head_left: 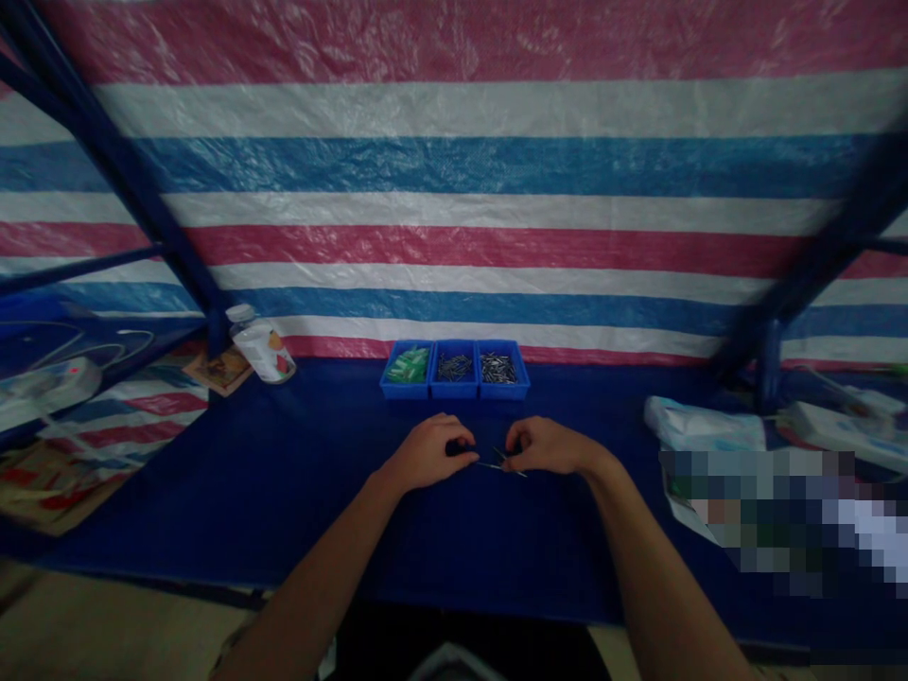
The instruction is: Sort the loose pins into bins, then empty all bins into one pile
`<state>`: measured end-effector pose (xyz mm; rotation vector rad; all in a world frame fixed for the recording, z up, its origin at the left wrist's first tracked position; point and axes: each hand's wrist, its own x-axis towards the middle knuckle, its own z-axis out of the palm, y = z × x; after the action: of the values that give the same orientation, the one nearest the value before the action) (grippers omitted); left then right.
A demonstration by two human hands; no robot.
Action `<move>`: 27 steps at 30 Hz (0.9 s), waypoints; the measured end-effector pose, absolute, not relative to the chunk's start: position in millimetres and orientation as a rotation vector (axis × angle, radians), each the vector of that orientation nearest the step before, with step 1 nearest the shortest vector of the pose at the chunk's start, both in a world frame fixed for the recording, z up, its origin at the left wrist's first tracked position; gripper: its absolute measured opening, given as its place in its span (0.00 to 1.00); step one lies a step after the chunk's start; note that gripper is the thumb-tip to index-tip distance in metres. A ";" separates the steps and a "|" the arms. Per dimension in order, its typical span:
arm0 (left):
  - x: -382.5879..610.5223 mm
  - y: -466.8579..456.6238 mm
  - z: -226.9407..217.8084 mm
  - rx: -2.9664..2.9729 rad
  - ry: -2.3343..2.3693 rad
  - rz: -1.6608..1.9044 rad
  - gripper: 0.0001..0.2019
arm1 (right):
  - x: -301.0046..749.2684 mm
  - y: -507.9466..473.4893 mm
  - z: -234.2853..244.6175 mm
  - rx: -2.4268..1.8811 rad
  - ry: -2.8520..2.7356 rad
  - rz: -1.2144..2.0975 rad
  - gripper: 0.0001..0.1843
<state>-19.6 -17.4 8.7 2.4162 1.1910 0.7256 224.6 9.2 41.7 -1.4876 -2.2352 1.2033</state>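
Observation:
My left hand [436,452] is closed, thumb and fingertips pinched on one end of a thin metal rod [489,464]. The rod reaches across to my right hand [548,446], whose fingers are also pinched together at its other end. Another thin dark piece pokes out by the right fingertips; its kind is too small to tell. Behind both hands stand three blue bins in a row. The left bin [387,386] holds green and whitish pieces, the middle bin [454,390] dark slender metal parts, the right bin [505,391] shinier slender metal parts.
A blue table [319,511] lies under my hands. At its back left stands a white-capped bottle [266,350] beside a brown packet [223,371]. To the right are a plastic bag [702,427] and a blurred-out area. A striped sheet [454,170] hangs behind, between blue frame posts.

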 end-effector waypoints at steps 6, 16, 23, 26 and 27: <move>-16.3 -19.3 12.6 2.468 1.128 0.631 0.05 | 220.6 7.2 40.4 -1.480 -2.275 1.200 0.06; -19.2 -15.0 10.4 2.569 1.277 0.578 0.05 | 202.9 9.2 26.1 -1.334 -2.347 0.911 0.05; -30.0 -9.3 7.8 2.499 1.447 0.611 0.05 | 196.3 17.7 21.2 -1.197 -2.104 0.766 0.06; -32.7 -8.4 7.4 2.477 1.469 0.614 0.05 | 192.6 19.3 21.1 -1.107 -1.915 0.895 0.08; -33.0 -8.4 7.4 2.473 1.472 0.615 0.05 | 191.3 19.8 21.0 -1.080 -1.844 0.947 0.08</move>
<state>-33.0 -8.4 7.4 2.4728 1.4720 0.6154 191.3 19.8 21.0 -1.0796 -1.8436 0.9468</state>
